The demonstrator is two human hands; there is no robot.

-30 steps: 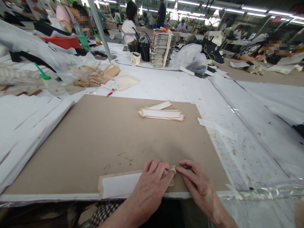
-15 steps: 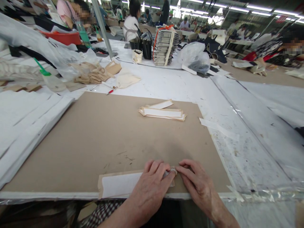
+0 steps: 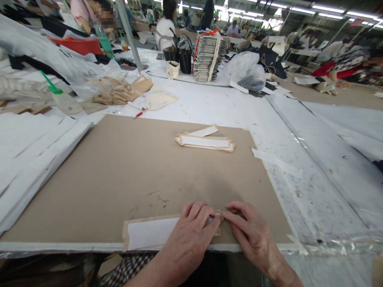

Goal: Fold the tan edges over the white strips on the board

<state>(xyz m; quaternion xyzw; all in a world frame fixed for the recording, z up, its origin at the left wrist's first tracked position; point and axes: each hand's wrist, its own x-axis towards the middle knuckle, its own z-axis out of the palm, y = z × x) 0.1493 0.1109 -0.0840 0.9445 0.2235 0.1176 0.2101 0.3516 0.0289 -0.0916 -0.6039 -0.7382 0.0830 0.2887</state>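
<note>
A tan strip with a white backing [image 3: 149,233] lies along the near edge of a brown board [image 3: 119,171]. My left hand [image 3: 190,235] rests on the strip's right part, fingers curled and pressed down, thumb pinching at its right end. My right hand [image 3: 249,231] meets it there, fingertips pinched on the same end of the strip. A small stack of similar strips [image 3: 205,141] lies farther up the board, apart from both hands.
A loose white strip [image 3: 277,161] lies right of the board on the plastic-covered table. White sheets [image 3: 32,155] are stacked at left. Farther back are a tan fabric pile [image 3: 118,93], a tied bundle [image 3: 208,56] and a plastic bag [image 3: 247,71]. Other people work at distant tables.
Both hands stay pinched at the strip's right end with hardly any movement. The view has shifted slightly.
</note>
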